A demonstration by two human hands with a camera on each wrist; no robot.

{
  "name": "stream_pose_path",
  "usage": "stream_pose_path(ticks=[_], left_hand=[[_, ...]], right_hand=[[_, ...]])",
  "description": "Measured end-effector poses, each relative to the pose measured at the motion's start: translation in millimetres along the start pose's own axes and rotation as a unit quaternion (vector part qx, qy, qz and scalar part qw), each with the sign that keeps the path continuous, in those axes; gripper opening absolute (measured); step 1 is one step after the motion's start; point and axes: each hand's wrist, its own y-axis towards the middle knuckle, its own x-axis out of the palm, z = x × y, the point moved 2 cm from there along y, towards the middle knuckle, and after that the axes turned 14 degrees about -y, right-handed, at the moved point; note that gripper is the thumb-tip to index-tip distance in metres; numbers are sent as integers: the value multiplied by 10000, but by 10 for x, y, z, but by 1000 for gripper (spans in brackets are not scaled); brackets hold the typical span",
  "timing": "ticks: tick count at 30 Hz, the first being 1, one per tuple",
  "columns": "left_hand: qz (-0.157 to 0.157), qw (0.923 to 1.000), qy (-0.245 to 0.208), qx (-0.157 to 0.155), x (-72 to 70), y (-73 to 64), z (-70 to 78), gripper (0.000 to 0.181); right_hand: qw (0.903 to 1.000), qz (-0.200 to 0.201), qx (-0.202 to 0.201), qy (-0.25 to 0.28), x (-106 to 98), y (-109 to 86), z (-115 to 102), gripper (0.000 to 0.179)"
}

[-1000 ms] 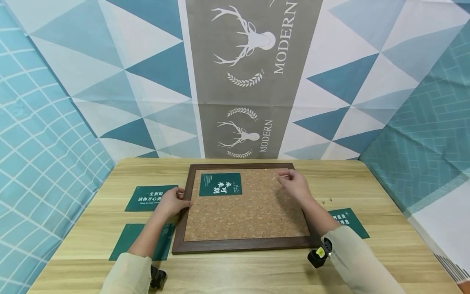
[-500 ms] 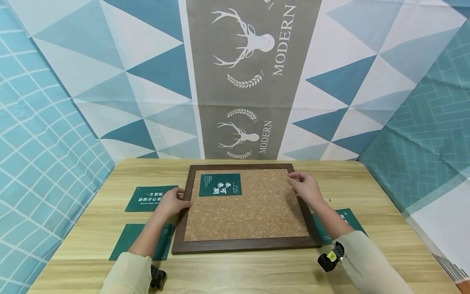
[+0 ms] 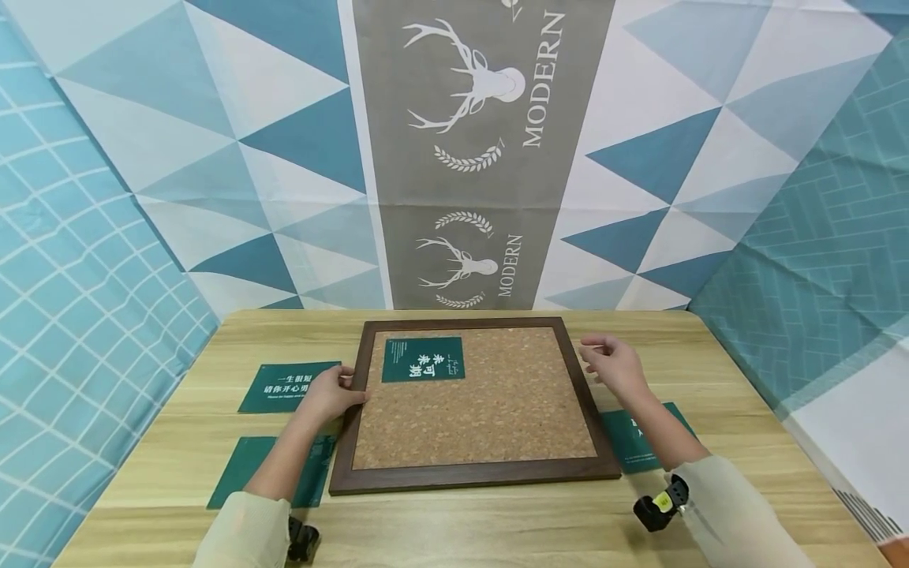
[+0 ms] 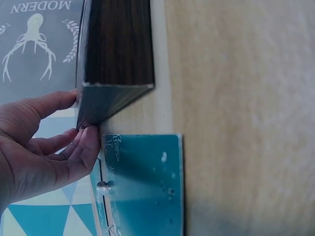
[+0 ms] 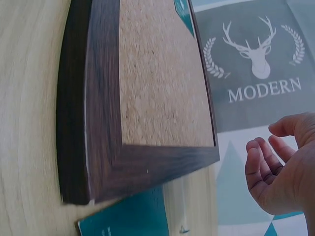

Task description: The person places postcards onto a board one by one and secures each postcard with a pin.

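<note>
A cork board point(image 3: 476, 418) in a dark wooden frame lies on the table, with a green card point(image 3: 424, 359) with white lettering at its top left. My left hand point(image 3: 325, 394) holds the frame's left edge, thumb on the face and fingers at the outer side; the left wrist view shows thumb and fingers against the dark frame point(image 4: 120, 44). My right hand point(image 3: 616, 369) hovers just beyond the board's upper right side. Its fingers bend loosely, and nothing shows between thumb and fingertips point(image 5: 253, 147) in the right wrist view.
Two green cards lie left of the board, the upper card point(image 3: 273, 386) and the lower card point(image 3: 237, 469), partly under the left arm. Another green card point(image 3: 635, 446) sits at the right, partly covered by my right forearm. A small metal pin point(image 4: 103, 187) shows near the left cards.
My right hand has moved right, from over the cork to beyond the frame's right edge. The left hand keeps its hold, and the board and its card stay in place.
</note>
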Motion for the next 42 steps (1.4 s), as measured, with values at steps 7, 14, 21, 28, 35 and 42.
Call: stream_pose_path(ticks=[7,14,21,28,35,42], left_hand=[[-32,10000,11,59,-3,-8,-8,63],[-22,10000,1,38,-11,0,11,63],[-27,10000,-46,-15,-9,-1,17,63],[-6,10000,10,7,-6,-18,14,62],[16,10000,43,6,-4,-23,12,62],[-17,10000,14,55,-13,-31,27,62]], right_hand=[[9999,83,61,-100,-100,-6,126,40],[9996,186,49,-207,-183,-21,235,41],[9993,263,150,-229,-253,-54,353,42],[9986,200,389,-289,-277,-92,501,45],[9972,221,560,-447,-328,-83,663,45],[9957,168,671,-623,-352,-82,810,45]])
